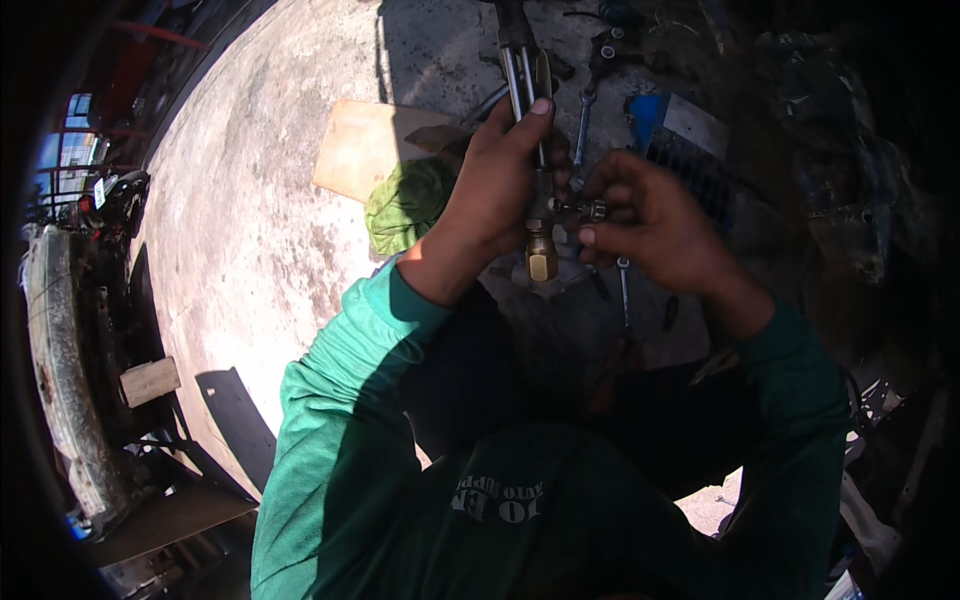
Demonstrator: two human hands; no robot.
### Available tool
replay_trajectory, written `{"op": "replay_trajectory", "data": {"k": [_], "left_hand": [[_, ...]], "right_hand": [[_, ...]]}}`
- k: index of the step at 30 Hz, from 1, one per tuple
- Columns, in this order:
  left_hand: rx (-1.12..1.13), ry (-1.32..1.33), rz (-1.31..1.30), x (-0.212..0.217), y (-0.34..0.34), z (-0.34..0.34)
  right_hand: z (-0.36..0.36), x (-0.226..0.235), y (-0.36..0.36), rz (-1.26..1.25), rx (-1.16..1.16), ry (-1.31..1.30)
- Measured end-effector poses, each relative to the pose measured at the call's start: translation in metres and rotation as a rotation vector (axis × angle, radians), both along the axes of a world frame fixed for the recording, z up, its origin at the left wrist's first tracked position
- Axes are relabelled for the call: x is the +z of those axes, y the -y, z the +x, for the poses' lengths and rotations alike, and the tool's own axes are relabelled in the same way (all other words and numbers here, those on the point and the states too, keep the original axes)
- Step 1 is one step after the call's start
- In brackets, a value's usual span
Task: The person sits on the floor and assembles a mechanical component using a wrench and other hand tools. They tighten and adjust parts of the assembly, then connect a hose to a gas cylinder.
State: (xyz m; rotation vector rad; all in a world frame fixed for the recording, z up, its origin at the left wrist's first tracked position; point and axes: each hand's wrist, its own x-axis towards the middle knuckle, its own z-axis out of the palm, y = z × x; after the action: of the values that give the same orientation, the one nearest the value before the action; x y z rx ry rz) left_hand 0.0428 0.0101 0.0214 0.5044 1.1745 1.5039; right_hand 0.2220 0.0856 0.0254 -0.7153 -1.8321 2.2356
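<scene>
On the sunlit concrete floor (260,200), a flat piece of cardboard (360,145) lies toward the far side, with a crumpled green rag (410,200) resting at its near edge, close enough to reach for wiping. Just right of the rag, the left hand (495,195) is clenched around a long metal torch-like tool (530,120), thumb stretched up along its twin steel tubes, probably to keep the body from turning; the tool runs away from the person, its brass end fitting (541,260) pointing back toward the chest, held up above the floor between both hands. The right hand (650,225) is partly closed, its fingertips pinching a small knurled valve knob (590,210) that sticks out sideways from the tool's body, a grip that suits twisting a small part. Beneath and beyond the hands, in shadow, several wrenches (585,125) lie loose on the floor, and a blue box (655,120) with a grey lid sits near the far right, within reach. Both green sleeves (340,400) come up from the lower edge.
</scene>
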Motion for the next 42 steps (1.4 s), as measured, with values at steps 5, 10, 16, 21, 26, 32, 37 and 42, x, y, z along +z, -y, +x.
{"op": "replay_trajectory", "data": {"k": [5, 10, 16, 21, 26, 32, 37, 42], "left_hand": [[-0.07, 0.123, 0.083, 0.001, -0.002, -0.005], [-0.087, 0.143, 0.162, 0.004, -0.003, -0.002], [-0.118, 0.177, 0.225, 0.001, -0.004, -0.005], [-0.148, 0.15, 0.256, 0.0, -0.005, -0.004], [-0.155, 0.188, 0.232, -0.006, -0.009, -0.002], [-0.122, 0.198, 0.226, -0.01, -0.013, -0.001], [-0.059, 0.166, 0.156, -0.006, -0.019, 0.003], [-0.061, 0.105, 0.068, -0.02, -0.031, 0.009]], "right_hand": [[0.002, 0.005, -0.003, -0.094, 0.019, -0.062], [0.008, 0.013, -0.007, -0.14, 0.064, -0.079], [0.012, 0.018, -0.006, -0.16, 0.036, -0.075], [0.013, 0.02, -0.005, -0.162, 0.014, -0.077], [0.017, 0.018, -0.008, -0.148, 0.006, -0.05], [0.018, 0.011, -0.01, -0.155, -0.021, -0.04], [0.022, -0.002, -0.014, -0.223, -0.071, 0.003], [0.027, 0.003, -0.009, -0.313, -0.189, 0.05]]}}
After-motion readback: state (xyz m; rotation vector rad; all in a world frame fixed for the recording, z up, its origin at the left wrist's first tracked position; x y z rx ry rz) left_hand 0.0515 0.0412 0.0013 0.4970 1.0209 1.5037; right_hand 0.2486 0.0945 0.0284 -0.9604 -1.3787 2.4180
